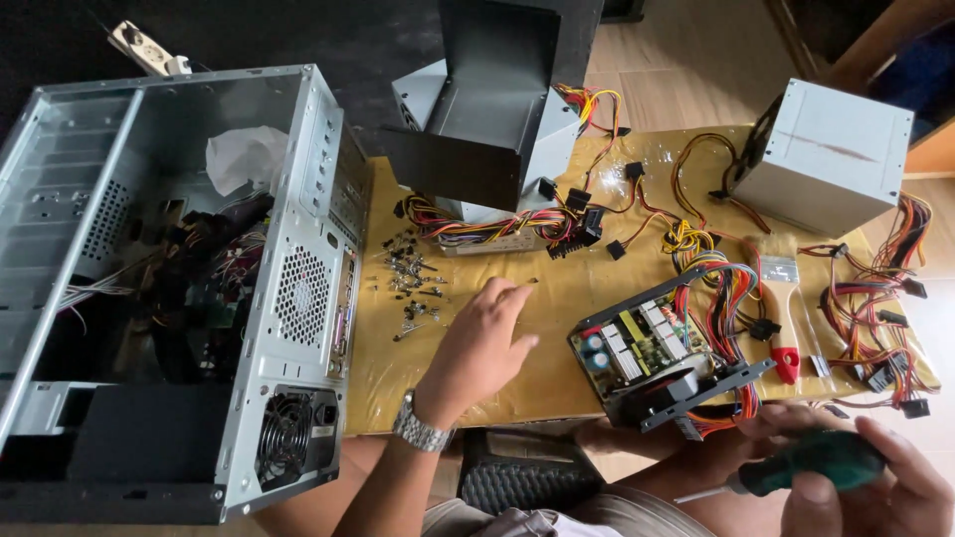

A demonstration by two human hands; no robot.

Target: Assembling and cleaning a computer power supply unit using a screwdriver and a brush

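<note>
Meanwhile, the left hand [484,343] hovers spread beside loose screws [413,283]; the right hand [863,484] grips a green screwdriver [806,465].

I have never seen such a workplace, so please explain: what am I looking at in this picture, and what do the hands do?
The camera sits on the person's head and looks down at a low table under a yellow cover. The left hand, with a wristwatch, reaches toward a pile of small screws. The right hand holds a green-handled screwdriver. On the left lies an open computer case. An opened power supply shows its circuit board. Two more grey power supplies, loose coloured cables and a red-handled brush lie around.
</note>
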